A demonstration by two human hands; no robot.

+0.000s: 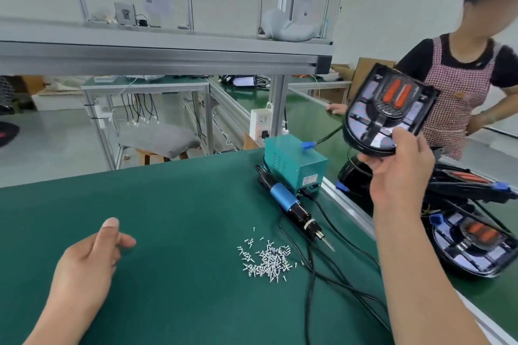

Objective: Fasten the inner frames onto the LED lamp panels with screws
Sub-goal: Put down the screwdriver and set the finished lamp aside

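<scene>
While gripped by the right hand [398, 173], the lamp panel [389, 109] shows orange strips.

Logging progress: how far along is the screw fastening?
Done: nothing visibly fastened. In hand: the right hand holds one lamp panel in the air; the left hand is open. Left: the screwdriver lies untouched, the screws sit piled on the mat, more panels wait at right.

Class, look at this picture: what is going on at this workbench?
A person's right hand holds a black lamp panel up above the bench edge. The left hand hovers open over the green mat, holding nothing. The loose screws and the electric screwdriver lie on the mat, untouched.
</scene>
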